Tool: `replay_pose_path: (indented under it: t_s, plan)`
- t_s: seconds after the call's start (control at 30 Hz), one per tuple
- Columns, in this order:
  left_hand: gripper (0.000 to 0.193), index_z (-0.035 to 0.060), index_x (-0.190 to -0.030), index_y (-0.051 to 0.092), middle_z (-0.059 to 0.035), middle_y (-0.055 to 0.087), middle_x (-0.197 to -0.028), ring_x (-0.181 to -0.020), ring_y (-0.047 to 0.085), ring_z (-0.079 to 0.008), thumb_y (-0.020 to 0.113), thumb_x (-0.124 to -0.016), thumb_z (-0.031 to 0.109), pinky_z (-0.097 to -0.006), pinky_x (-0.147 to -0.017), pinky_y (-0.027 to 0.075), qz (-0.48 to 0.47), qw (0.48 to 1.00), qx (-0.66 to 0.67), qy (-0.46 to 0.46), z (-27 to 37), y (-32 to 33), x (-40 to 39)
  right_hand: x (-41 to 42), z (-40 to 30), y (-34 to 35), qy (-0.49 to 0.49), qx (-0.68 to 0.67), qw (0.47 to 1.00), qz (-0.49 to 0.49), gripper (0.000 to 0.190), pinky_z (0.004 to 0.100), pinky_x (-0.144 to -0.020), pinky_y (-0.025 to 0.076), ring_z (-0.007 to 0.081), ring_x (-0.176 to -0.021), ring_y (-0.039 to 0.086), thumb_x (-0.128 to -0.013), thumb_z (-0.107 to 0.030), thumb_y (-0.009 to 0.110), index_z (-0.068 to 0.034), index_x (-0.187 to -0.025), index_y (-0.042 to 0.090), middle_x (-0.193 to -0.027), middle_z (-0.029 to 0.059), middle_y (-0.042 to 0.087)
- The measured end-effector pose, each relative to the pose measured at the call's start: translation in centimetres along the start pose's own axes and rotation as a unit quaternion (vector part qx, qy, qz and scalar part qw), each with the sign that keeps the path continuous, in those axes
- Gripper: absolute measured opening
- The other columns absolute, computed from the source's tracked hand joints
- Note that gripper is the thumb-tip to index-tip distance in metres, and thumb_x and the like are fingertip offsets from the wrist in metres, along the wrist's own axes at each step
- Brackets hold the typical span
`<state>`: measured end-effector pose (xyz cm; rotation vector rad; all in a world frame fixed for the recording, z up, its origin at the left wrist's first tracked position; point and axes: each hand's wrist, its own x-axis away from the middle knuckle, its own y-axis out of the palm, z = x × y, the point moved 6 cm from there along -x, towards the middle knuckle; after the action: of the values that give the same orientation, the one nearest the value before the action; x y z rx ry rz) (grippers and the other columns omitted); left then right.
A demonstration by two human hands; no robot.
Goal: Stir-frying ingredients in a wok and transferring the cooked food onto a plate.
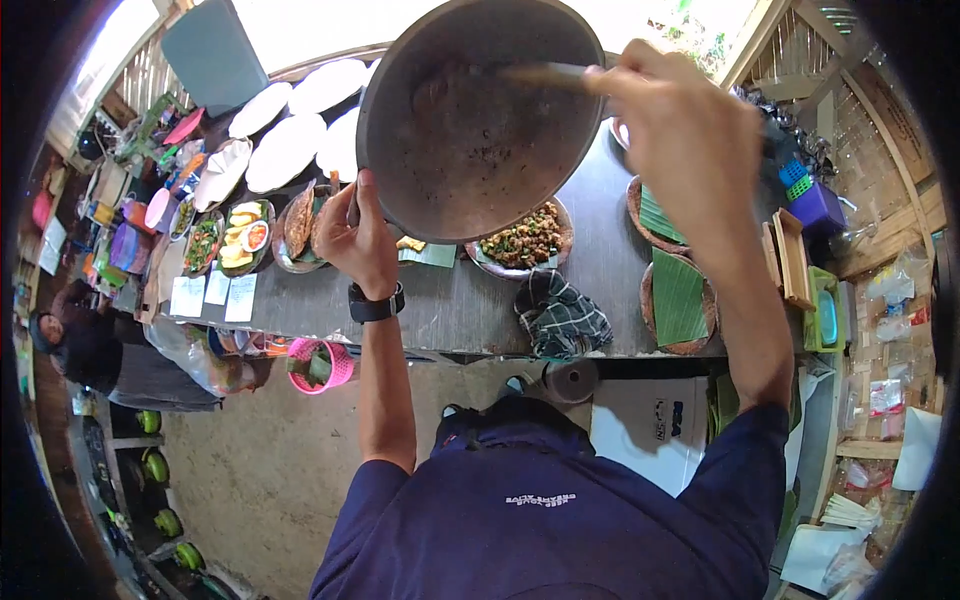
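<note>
A dark metal wok (480,142) is tilted above the counter, its inside towards me, with a few dark bits stuck to it. My left hand (364,232) grips it at the lower left, thumb on the rim. In my right hand (679,124) is a spatula (544,75), blurred, its head against or over the wok's inside. Beneath the wok's lower rim stands a round plate of chopped brown food with green bits (525,238). A checked cloth (562,315) lies bunched at the counter's near edge, below that plate.
Banana leaves line plates (679,300) at the right. Plates of fried food (244,236) and paper slips (240,298) lie left on the counter (450,322). White plates (285,154) stand behind. A pink basket (322,366) is below the edge. Another person (82,337) is at far left.
</note>
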<state>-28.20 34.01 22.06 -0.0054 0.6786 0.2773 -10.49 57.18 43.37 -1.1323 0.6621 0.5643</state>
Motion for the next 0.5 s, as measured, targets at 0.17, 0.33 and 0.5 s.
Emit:
replay_pose_path:
  t_s: [0.17, 0.33, 0.5]
  plan:
    - [0.025, -0.0022, -0.091, 0.075, 0.0021, 0.065, -0.07, -0.062, 0.052, -0.0018, 0.075, -0.093, 0.022, -0.0185, -0.055, 0.035, 0.03, 0.998, 0.005, 0.05, 2.9, 0.2, -0.8, 0.4, 0.4, 1.8, -0.021, -0.036, 0.999, -0.012, 0.019, 0.0337, -0.066, 0.053, 0.0188, -0.078, 0.066, -0.084, -0.014, 0.069, -0.022, -0.1, 0.077, -0.086, -0.0025, 0.066]
    - [0.027, -0.0026, -0.091, 0.075, 0.0011, 0.066, -0.071, -0.064, 0.054, -0.0024, 0.074, -0.093, 0.024, -0.0186, -0.057, 0.038, 0.013, 1.0, 0.015, 0.0, 2.1, 0.4, -0.8, 0.0, -1.2, 4.9, -0.108, -0.034, 0.993, -0.044, 0.021, 0.0331, -0.067, 0.055, 0.0177, -0.08, 0.068, -0.085, -0.012, 0.068, -0.024, -0.099, 0.078, -0.093, -0.0039, 0.069]
    - [0.029, -0.003, -0.09, 0.075, 0.0008, 0.066, -0.069, -0.062, 0.055, -0.0031, 0.074, -0.093, 0.026, -0.0195, -0.056, 0.038, 0.016, 1.0, 0.002, -0.001, 1.3, 0.1, -0.7, -1.2, -0.2, 1.5, -0.05, -0.069, 0.996, 0.009, 0.024, 0.038, -0.069, 0.055, 0.0225, -0.088, 0.069, -0.078, -0.003, 0.061, -0.018, -0.091, 0.076, -0.087, 0.0041, 0.071]
